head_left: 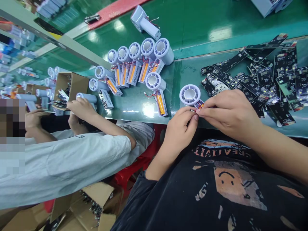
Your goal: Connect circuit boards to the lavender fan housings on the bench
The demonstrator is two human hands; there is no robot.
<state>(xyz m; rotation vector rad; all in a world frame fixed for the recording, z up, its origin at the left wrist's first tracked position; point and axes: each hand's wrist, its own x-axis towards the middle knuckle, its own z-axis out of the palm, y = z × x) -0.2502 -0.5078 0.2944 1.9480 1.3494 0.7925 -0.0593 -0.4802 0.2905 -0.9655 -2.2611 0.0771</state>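
Note:
In the head view, a white handheld fan [190, 94] with a round grille lies at the table's front edge before me. My left hand [180, 128] is closed around its handle, which is mostly hidden by the fingers. My right hand [228, 112] pinches at the open handle, fingertips meeting those of the left. A bit of orange and a small circuit board show there. What the right fingertips hold is too small to make out. Close to my right hand lies a heap of black circuit boards [258, 78].
Left of my hands stands a fan with an orange battery [160, 103]. Further back is a row of similar fans [134, 51], and one fan [144, 24] lies alone behind. A co-worker's hand [81, 107] works at the left beside a cardboard box [78, 83].

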